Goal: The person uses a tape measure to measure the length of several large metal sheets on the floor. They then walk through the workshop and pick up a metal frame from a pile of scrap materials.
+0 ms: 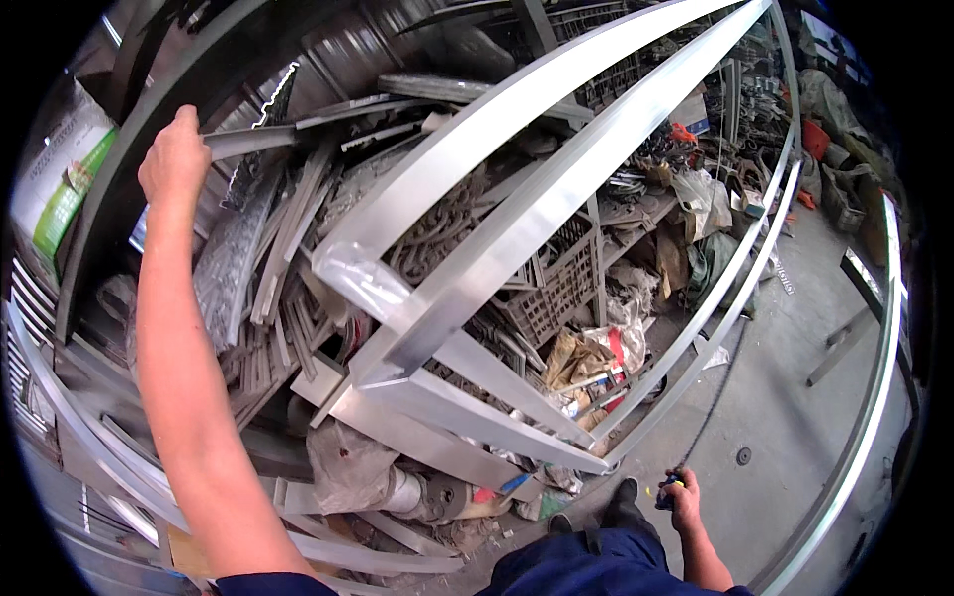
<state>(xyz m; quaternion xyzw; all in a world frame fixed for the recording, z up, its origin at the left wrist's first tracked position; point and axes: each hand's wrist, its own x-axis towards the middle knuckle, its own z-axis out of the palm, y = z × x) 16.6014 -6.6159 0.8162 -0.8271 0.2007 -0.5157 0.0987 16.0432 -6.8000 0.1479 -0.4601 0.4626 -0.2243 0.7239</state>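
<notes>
Left hand raised with fingers closed around a stiff, light-looking metal strip jutting from the cluttered rack, best gripped near its end; right hand low, clutching a small tool.

The metal frame leaned against the cluttered shelves, above a plastic crate (scrap strips heaped to its left), bags lay below.
</notes>
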